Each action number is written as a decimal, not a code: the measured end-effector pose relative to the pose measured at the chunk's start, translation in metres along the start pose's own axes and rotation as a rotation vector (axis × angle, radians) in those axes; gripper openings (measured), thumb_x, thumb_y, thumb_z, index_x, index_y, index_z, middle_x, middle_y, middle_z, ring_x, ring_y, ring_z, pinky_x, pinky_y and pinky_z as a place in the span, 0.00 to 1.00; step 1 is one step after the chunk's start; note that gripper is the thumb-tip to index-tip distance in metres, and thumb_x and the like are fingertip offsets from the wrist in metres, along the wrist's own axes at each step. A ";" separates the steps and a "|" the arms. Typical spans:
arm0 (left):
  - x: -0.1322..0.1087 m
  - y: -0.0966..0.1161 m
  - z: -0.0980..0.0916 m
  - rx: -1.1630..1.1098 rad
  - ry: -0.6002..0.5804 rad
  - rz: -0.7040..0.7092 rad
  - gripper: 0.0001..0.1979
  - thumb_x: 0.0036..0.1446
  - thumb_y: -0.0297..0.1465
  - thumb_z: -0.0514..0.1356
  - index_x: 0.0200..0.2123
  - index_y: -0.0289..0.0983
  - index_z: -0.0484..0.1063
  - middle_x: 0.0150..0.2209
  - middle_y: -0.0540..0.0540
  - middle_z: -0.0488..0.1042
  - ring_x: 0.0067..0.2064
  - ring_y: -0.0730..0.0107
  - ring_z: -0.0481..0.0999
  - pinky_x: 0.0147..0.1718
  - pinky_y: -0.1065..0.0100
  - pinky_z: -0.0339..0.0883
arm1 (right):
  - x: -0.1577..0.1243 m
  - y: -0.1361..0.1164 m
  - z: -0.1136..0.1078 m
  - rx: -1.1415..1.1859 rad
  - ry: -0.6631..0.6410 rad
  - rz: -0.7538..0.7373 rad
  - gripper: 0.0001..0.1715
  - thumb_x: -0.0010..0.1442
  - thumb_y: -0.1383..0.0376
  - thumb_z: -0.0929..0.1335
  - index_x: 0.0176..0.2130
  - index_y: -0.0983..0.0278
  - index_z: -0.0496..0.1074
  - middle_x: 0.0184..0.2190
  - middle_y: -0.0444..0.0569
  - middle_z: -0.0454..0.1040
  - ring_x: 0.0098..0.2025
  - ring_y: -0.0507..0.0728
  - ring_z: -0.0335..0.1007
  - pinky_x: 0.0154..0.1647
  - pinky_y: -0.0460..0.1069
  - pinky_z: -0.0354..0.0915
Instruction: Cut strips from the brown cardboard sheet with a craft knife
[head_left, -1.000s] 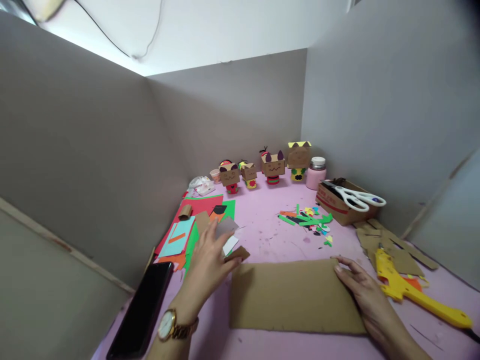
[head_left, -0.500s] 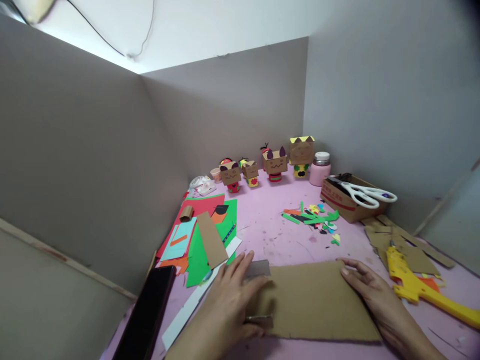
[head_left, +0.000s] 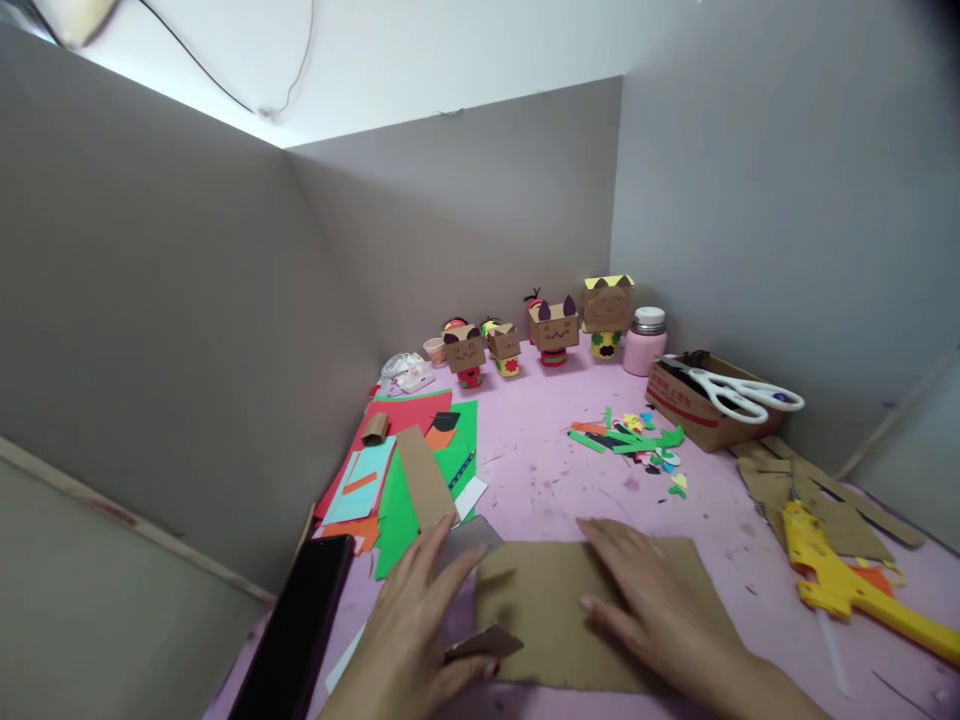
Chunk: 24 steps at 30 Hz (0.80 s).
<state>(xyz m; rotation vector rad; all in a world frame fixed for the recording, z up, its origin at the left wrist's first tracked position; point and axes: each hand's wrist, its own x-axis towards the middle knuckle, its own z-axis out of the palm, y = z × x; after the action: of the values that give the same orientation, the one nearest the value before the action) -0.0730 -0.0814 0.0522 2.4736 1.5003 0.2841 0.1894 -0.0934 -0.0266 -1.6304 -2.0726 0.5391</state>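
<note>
A brown cardboard sheet [head_left: 540, 600] lies flat on the pink tabletop [head_left: 540, 470] near the front edge. My right hand [head_left: 652, 610] rests flat on the sheet's middle, fingers stretched out and pressing it down. My left hand [head_left: 416, 630] is at the sheet's left edge, its thumb and fingers pinched on a small folded cardboard piece [head_left: 480, 645], with a grey card scrap [head_left: 469, 535] under the fingertips.
A black phone [head_left: 300, 630] lies at the left. Coloured paper sheets [head_left: 405, 460] are stacked beyond it. A yellow glue gun [head_left: 847, 580] and cardboard offcuts [head_left: 817, 490] lie at the right. White scissors [head_left: 731, 395] rest on a small box. Cardboard figures [head_left: 555, 325] and a pink jar [head_left: 645, 342] line the back wall.
My right hand has slid from the sheet's right edge onto its middle. My left hand moved from the paper pile to the sheet's left edge, now gripping a small cardboard piece.
</note>
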 end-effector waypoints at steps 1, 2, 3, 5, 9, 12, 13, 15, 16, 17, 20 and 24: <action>-0.003 -0.004 0.004 -0.008 0.052 0.004 0.34 0.43 0.33 0.67 0.55 0.44 0.63 0.64 0.36 0.50 0.63 0.45 0.51 0.55 0.47 0.56 | 0.006 -0.009 0.004 -0.024 -0.047 -0.012 0.40 0.52 0.64 0.67 0.61 0.70 0.54 0.60 0.61 0.59 0.61 0.68 0.51 0.60 0.63 0.48; -0.007 -0.008 0.008 -0.014 0.106 0.009 0.35 0.44 0.31 0.66 0.56 0.45 0.61 0.64 0.37 0.50 0.63 0.45 0.52 0.55 0.46 0.56 | 0.011 -0.017 0.008 -0.041 -0.074 -0.019 0.43 0.49 0.66 0.69 0.61 0.70 0.54 0.59 0.62 0.60 0.60 0.68 0.52 0.60 0.63 0.48; -0.011 -0.013 0.013 -0.018 0.154 0.018 0.36 0.44 0.29 0.66 0.57 0.46 0.59 0.64 0.38 0.50 0.63 0.45 0.52 0.55 0.46 0.56 | 0.015 -0.022 0.010 -0.052 -0.087 -0.015 0.44 0.47 0.67 0.71 0.61 0.70 0.56 0.57 0.62 0.62 0.58 0.69 0.54 0.60 0.63 0.48; -0.020 -0.022 0.025 -0.017 0.207 0.039 0.38 0.45 0.29 0.65 0.59 0.48 0.54 0.64 0.39 0.49 0.63 0.46 0.52 0.55 0.46 0.56 | 0.021 -0.027 0.011 -0.057 -0.093 0.015 0.41 0.42 0.68 0.73 0.55 0.71 0.63 0.52 0.62 0.66 0.53 0.70 0.58 0.56 0.62 0.52; -0.034 -0.030 0.045 0.015 0.242 0.045 0.41 0.44 0.34 0.65 0.61 0.47 0.51 0.63 0.36 0.53 0.61 0.45 0.56 0.53 0.47 0.60 | 0.020 -0.021 -0.008 -0.022 -0.130 0.079 0.18 0.44 0.67 0.71 0.38 0.69 0.68 0.39 0.59 0.72 0.42 0.66 0.67 0.42 0.56 0.63; -0.032 -0.018 0.049 0.079 0.202 -0.041 0.43 0.42 0.34 0.65 0.61 0.45 0.53 0.63 0.35 0.53 0.61 0.44 0.57 0.52 0.47 0.60 | 0.010 -0.018 -0.034 0.015 -0.169 0.094 0.08 0.55 0.67 0.63 0.38 0.65 0.63 0.34 0.55 0.75 0.36 0.62 0.70 0.35 0.53 0.63; -0.029 -0.010 0.049 0.104 0.158 -0.077 0.42 0.42 0.35 0.65 0.61 0.44 0.54 0.63 0.34 0.53 0.61 0.43 0.57 0.52 0.46 0.60 | 0.006 -0.020 -0.042 0.014 -0.184 0.095 0.07 0.57 0.67 0.60 0.38 0.65 0.61 0.34 0.55 0.75 0.36 0.62 0.71 0.35 0.53 0.63; -0.022 0.010 0.049 0.142 0.090 -0.135 0.40 0.42 0.38 0.65 0.60 0.41 0.57 0.62 0.32 0.55 0.60 0.41 0.58 0.51 0.46 0.60 | -0.002 -0.030 -0.055 -0.001 -0.237 0.108 0.09 0.59 0.68 0.55 0.39 0.64 0.60 0.34 0.58 0.75 0.36 0.63 0.71 0.34 0.54 0.62; -0.018 0.021 0.050 0.162 0.101 -0.182 0.40 0.42 0.39 0.65 0.60 0.39 0.57 0.62 0.32 0.56 0.60 0.41 0.59 0.51 0.46 0.61 | -0.005 -0.037 -0.060 -0.008 -0.273 0.127 0.11 0.59 0.69 0.54 0.39 0.64 0.60 0.34 0.58 0.76 0.35 0.64 0.72 0.33 0.54 0.62; -0.015 0.032 0.051 0.175 0.104 -0.209 0.41 0.42 0.40 0.64 0.60 0.39 0.57 0.62 0.33 0.56 0.59 0.41 0.60 0.49 0.47 0.62 | -0.008 -0.042 -0.062 -0.014 -0.307 0.150 0.11 0.58 0.69 0.55 0.40 0.64 0.61 0.34 0.59 0.76 0.34 0.64 0.72 0.32 0.55 0.62; -0.009 0.053 0.055 0.200 0.078 -0.243 0.40 0.44 0.42 0.63 0.60 0.37 0.57 0.62 0.33 0.55 0.58 0.40 0.62 0.46 0.47 0.64 | -0.014 -0.049 -0.059 -0.016 -0.286 0.173 0.15 0.52 0.67 0.60 0.41 0.64 0.64 0.34 0.59 0.78 0.35 0.67 0.74 0.31 0.54 0.63; -0.010 0.056 0.057 0.219 0.030 -0.235 0.39 0.47 0.39 0.60 0.61 0.35 0.54 0.63 0.32 0.52 0.58 0.40 0.62 0.45 0.48 0.64 | -0.017 -0.034 -0.049 0.150 -0.071 0.162 0.12 0.49 0.64 0.63 0.36 0.58 0.70 0.24 0.51 0.78 0.28 0.64 0.74 0.27 0.52 0.64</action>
<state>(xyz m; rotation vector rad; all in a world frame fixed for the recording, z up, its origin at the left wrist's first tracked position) -0.0140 -0.1214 0.0142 2.4260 1.9057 0.1202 0.1934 -0.1165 0.0310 -1.7217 -1.9076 0.7983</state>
